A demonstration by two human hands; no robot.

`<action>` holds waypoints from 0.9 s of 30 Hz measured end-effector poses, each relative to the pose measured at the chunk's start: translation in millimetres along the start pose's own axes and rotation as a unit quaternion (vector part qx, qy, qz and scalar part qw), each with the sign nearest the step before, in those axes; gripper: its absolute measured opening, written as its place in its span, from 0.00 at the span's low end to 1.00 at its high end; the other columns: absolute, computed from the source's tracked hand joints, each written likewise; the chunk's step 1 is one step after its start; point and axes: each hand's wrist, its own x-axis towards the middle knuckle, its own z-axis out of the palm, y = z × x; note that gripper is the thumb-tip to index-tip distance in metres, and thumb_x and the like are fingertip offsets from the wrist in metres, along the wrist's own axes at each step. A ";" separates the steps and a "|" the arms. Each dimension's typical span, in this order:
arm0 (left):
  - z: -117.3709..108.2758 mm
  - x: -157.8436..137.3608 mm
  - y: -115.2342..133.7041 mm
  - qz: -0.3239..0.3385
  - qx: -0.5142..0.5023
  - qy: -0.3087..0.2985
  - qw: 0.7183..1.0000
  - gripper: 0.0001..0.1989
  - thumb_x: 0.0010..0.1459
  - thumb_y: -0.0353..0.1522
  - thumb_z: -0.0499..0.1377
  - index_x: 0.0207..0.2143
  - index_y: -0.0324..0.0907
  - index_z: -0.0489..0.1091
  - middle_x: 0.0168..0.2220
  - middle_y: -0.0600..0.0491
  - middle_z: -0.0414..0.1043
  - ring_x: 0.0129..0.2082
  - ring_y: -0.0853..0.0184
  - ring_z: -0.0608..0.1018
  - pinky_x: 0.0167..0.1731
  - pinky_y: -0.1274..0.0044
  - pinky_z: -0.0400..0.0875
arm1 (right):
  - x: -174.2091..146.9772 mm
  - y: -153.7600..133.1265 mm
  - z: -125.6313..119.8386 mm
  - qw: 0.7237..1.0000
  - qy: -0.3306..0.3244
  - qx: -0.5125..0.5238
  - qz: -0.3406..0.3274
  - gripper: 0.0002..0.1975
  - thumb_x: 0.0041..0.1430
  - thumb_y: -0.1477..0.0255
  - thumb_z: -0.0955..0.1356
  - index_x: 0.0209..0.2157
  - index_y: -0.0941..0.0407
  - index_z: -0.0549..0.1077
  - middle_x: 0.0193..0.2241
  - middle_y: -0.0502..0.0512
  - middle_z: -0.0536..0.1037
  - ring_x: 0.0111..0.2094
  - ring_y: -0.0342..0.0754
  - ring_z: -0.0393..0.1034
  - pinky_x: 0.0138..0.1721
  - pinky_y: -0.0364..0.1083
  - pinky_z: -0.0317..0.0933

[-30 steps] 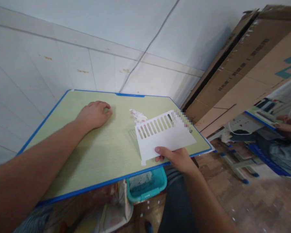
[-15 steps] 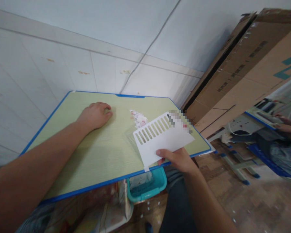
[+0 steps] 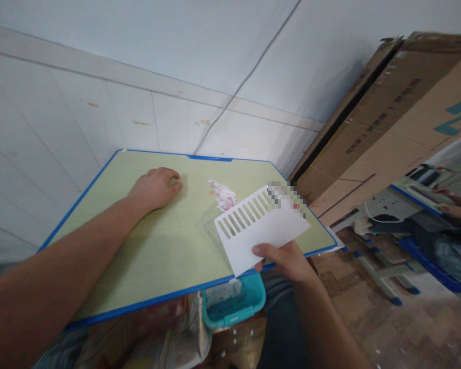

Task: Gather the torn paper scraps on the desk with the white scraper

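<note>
A white card with a row of long slots (image 3: 267, 233) is in my right hand (image 3: 286, 259), thumb on top and the other fingers mostly hidden beneath. The card slants over the right part of a light green table top with a blue rim (image 3: 169, 256), its lower corner at the front edge. Just beyond its slotted edge lies a small heap of white and pinkish paper scraps (image 3: 225, 196). My left hand (image 3: 157, 189) rests on the table left of the heap, fingers loosely curled and thumb apart, with nothing visible in it.
Below the front edge hangs or stands a teal plastic basket (image 3: 234, 307); its support is hidden. Large cardboard boxes (image 3: 384, 128) lean at the right. A white panelled wall (image 3: 115, 107) backs the table. Another person's arm (image 3: 457, 212) shows at far right.
The view has shifted slightly, so everything sits a little lower. The card has come slightly nearer the front edge, covering most of a small white scrap there. My left hand stays in place.
</note>
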 end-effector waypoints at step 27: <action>6.7 0.8 -7.2 0.013 -0.020 0.021 1.000 0.32 0.72 0.47 0.51 0.63 0.41 0.84 0.69 0.38 0.84 0.71 0.43 0.82 0.75 0.55 0.75 | 83.7 7.9 -7.2 0.968 0.213 -0.106 -0.081 0.22 0.63 0.48 0.74 0.24 0.49 0.81 0.24 0.59 0.87 0.25 0.56 0.79 0.35 0.54 0.73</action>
